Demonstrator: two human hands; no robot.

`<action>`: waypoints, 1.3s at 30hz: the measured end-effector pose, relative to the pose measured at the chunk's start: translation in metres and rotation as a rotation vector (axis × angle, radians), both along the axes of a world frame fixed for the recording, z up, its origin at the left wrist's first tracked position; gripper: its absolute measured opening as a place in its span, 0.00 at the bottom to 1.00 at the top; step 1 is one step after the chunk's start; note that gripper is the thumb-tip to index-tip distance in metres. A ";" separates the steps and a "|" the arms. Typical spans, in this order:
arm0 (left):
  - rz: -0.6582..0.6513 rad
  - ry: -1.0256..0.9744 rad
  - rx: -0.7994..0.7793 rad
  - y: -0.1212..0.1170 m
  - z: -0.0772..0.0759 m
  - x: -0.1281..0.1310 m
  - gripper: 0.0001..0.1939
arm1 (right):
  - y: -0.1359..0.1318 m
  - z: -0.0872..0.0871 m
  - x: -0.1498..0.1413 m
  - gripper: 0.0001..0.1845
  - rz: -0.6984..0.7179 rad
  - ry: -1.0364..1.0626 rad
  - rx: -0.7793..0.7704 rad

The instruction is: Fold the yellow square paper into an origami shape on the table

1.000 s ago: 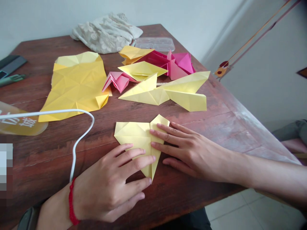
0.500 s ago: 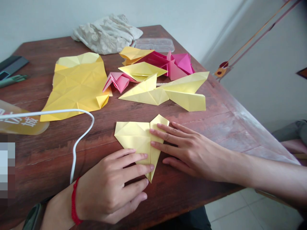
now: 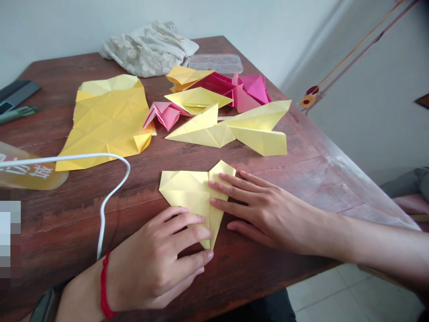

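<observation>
Paper sheet [image 3: 186,185], pale yellow and folded to a point, lies flat on the wooden table [image 3: 137,219], under both hands! Right hand [image 3: 268,205] is open, grasping nothing, fingers laid over the sheet's right flap. Left hand [image 3: 161,264] (red bracelet [image 3: 105,286] at the wrist) is loosely spread, unclenched, fingertips at the sheet's lower, pointed end. Beyond the sheet sit the pale yellow folded shapes [image 3: 259,134] and pink folded papers [image 3: 246,96]; beyond it to the left, a creased yellow sheet [image 3: 107,116]. White cable [image 3: 103,214] curves left of the sheet.
</observation>
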State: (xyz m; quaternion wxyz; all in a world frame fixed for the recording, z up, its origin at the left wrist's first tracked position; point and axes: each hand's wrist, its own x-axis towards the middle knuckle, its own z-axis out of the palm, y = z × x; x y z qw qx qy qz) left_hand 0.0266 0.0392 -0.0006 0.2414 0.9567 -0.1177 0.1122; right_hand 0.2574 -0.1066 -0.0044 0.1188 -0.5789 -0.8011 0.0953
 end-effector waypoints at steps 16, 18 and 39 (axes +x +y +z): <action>-0.010 0.006 -0.102 0.002 -0.001 -0.003 0.11 | 0.001 0.001 0.000 0.25 0.004 0.003 0.003; -0.006 0.007 -0.084 0.001 -0.001 -0.003 0.13 | 0.001 0.001 0.001 0.25 0.011 0.002 0.007; 0.048 -0.040 -0.024 -0.005 -0.007 -0.005 0.10 | 0.000 -0.004 -0.003 0.13 0.345 0.132 0.181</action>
